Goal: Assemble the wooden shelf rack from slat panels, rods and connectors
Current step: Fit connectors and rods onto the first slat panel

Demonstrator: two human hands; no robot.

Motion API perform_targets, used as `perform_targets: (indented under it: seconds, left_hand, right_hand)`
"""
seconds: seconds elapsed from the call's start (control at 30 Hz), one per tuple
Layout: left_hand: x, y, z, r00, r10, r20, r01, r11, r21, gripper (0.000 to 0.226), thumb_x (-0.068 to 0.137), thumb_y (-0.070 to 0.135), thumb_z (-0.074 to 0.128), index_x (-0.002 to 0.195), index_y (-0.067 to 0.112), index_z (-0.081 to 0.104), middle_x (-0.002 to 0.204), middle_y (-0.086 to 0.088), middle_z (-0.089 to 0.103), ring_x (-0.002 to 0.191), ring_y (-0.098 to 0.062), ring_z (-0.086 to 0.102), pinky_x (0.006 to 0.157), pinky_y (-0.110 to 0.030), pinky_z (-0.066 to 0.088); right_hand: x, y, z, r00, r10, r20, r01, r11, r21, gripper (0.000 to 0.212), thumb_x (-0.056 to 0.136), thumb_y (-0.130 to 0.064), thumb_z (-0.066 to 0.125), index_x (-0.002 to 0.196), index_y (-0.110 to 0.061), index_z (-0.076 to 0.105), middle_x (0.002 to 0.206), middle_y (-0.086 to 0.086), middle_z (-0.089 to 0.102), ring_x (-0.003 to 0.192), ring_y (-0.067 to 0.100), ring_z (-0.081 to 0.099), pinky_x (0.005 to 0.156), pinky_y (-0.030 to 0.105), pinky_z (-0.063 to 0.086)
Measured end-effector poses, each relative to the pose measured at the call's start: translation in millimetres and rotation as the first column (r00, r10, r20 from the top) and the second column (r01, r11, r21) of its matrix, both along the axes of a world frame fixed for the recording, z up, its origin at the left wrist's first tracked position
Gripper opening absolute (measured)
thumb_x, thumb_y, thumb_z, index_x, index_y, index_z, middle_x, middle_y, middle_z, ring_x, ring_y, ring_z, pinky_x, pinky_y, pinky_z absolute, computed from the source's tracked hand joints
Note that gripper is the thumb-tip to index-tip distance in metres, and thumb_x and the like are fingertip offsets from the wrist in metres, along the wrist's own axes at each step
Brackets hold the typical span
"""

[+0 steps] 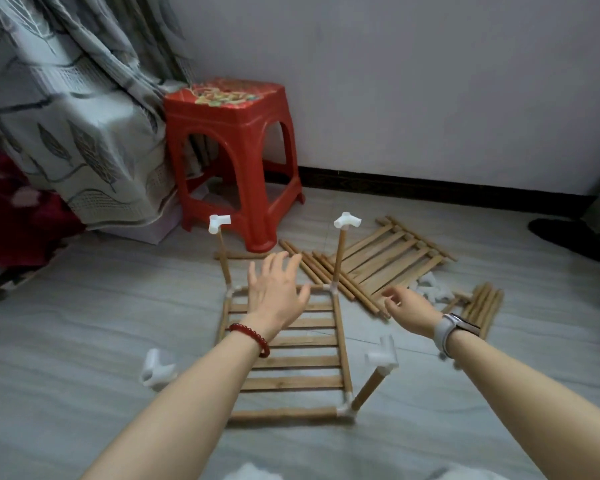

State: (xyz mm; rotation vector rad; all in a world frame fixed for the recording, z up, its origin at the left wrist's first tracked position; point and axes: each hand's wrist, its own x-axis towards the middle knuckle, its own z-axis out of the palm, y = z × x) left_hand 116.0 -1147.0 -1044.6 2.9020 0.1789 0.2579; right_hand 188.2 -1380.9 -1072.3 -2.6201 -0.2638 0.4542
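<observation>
Single head-worn wide-angle cam, looking fwd and down from above a grey tiled floor point(84, 341). Both forearms enter from the bottom edge, left hand point(274, 292) and right hand point(407, 304) reaching away from the lens, so the view sits close behind them. The part-built rack point(284, 344) lies centre frame, near; a red stool point(232, 161) and white wall point(430, 81) close off the background. Edges bow, probably lens distortion. No 2nd view, so no shared area.
</observation>
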Motion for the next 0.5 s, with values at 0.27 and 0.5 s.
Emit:
perform_targets:
  seconds: [0.27,0.5]
  left_hand:
    - [116,-19,-85,0.996,-0.009,-0.092,0.000,0.996,-0.092,0.055,0.094,0.039,0.045,0.144,0.020,0.031,0.147,-0.004,0.035,0.135,-0.022,0.030,0.113,-0.045,0.023]
    - [172,-7,-182,0.985,0.003,-0.173,-0.030,0.988,-0.153,0.054,0.093,0.033,0.050,0.143,0.017,0.036,0.142,-0.007,0.041,0.132,-0.024,0.037,0.109,-0.046,0.031]
  right_hand:
    - [105,-16,-116,0.871,-0.371,-0.321,0.438,0.884,0.166,0.025,0.092,-0.007,0.040,0.103,0.007,0.058,0.080,0.012,0.049,0.075,0.027,0.047,0.089,0.051,0.046]
    - [166,-17,-225,0.536,-0.564,-0.628,0.814,0.542,0.209,0.025,0.093,-0.007,0.044,0.117,0.001,0.047,0.104,0.012,0.043,0.094,0.031,0.053,0.074,0.039,0.052]
